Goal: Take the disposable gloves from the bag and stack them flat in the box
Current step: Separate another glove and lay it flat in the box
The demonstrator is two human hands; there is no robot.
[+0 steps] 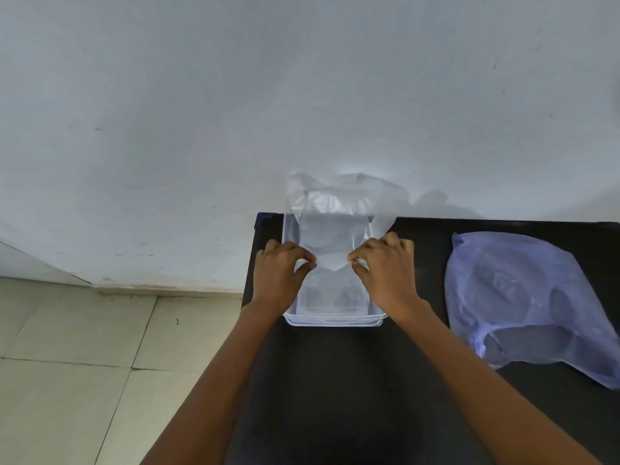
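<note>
Fingers of the left hand and the right hand are pinching the near edge of a clear disposable glove, one at each corner, holding it stretched over the clear box. The glove's far part is billowing up against the pale wall. The box is sitting on the far left part of the black table. The bluish bag is lying on the table's right side, well apart from the box.
</note>
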